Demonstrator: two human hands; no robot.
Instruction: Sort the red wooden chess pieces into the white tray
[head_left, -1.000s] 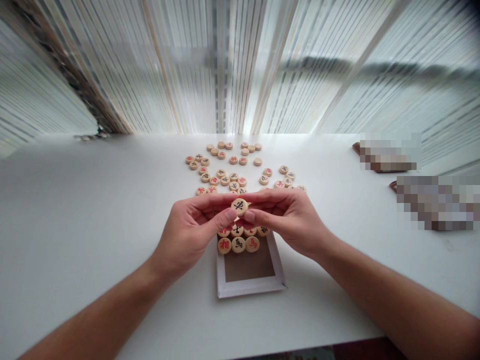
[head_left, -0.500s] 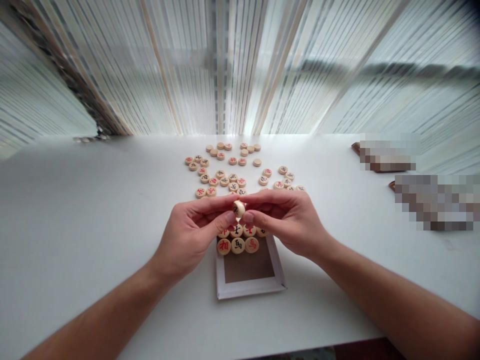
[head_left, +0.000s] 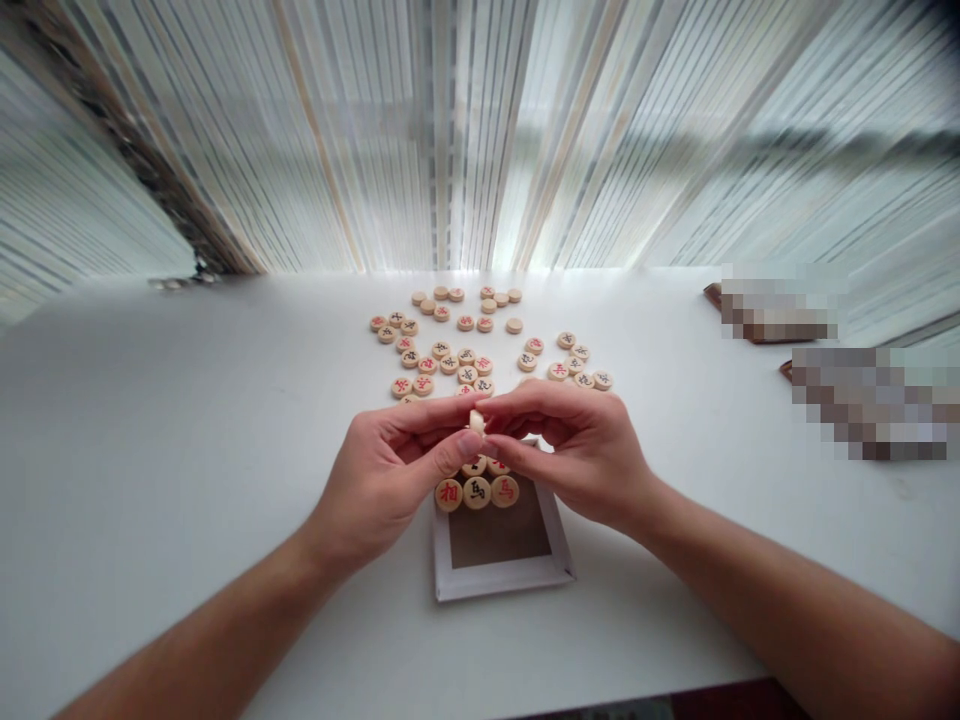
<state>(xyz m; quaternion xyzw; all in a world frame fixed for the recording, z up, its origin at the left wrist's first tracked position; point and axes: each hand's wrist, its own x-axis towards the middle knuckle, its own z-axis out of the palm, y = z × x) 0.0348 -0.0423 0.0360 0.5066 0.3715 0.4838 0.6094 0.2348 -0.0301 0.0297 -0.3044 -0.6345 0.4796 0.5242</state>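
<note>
Two hands met above a shallow box, pinching a single wooden game disc (head_left: pixel 477 421) between them. The left hand (head_left: pixel 390 475) gripped the piece with thumb and forefinger from its side; the right hand (head_left: pixel 577 455) closed on it from the other, fingertips touching the same rim. The disc stood edge-on to the camera, so its marked face could not be read.

The step in hand appeared to be turning the piece over between the fingers, a little above the box. Any next move would call for one hand to let go while the other kept a firm pinch, since so small a round piece could slip easily.

Beneath the hands lay the cardboard box (head_left: pixel 501 575), white-rimmed with a brown floor, flat on the white surface (head_left: pixel 187 420). Three discs sat side by side in a row in it: a red-marked piece (head_left: pixel 448 493), a black-marked piece (head_left: pixel 476 491) and another red-marked piece (head_left: pixel 505 490), all touching. A further row lay behind them, mostly hidden by the fingers. The near half of the box floor showed bare.

Beyond the hands, loose discs (head_left: pixel 465 345) lay scattered on the surface, most face up, a few blank side up.
</note>
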